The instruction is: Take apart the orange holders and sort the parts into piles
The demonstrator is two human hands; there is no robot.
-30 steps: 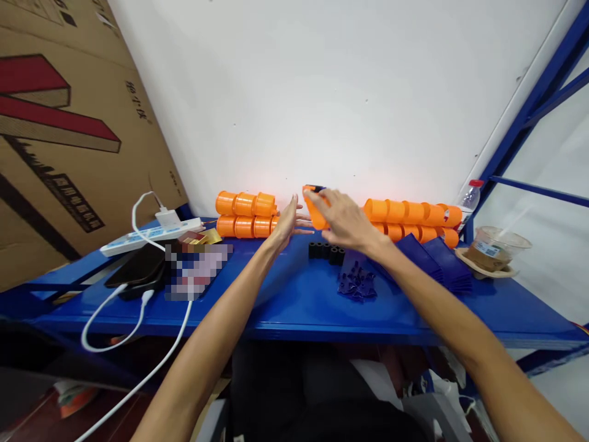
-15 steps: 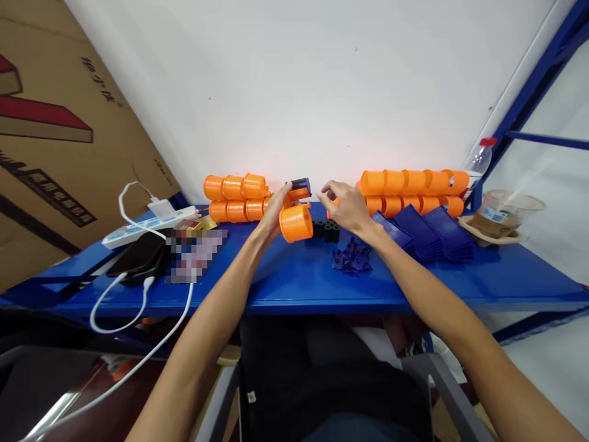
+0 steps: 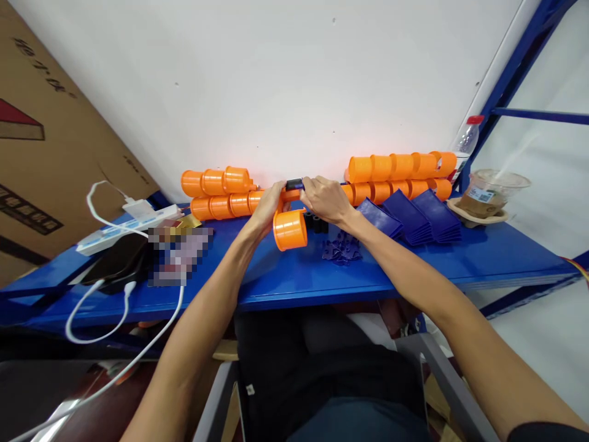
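An orange plastic cup-shaped part (image 3: 291, 231) hangs just above the blue table, its open side turned right. My left hand (image 3: 267, 207) is wrapped round its upper left portion. Along the top of this part lies a black cylinder (image 3: 293, 183) with a dark blue end piece. My right hand (image 3: 326, 197) pinches the right end of the same part, and its fingers hide what they press on. Below the hands are several short black tubes (image 3: 317, 222), partly covered, and a heap of small dark blue clips (image 3: 341, 248).
Rows of orange cups lie stacked at the back left (image 3: 216, 207) and back right (image 3: 400, 167). Fanned blue flat pieces (image 3: 400, 216) lie on the right, near a drink cup (image 3: 490, 193) and a bottle (image 3: 467, 140). A power strip (image 3: 129, 228) and cabled phone (image 3: 117, 259) sit left.
The orange part went from my right hand into my left. My right hand, apart from it half a second ago, has come back to its right end. The camera view has shifted.
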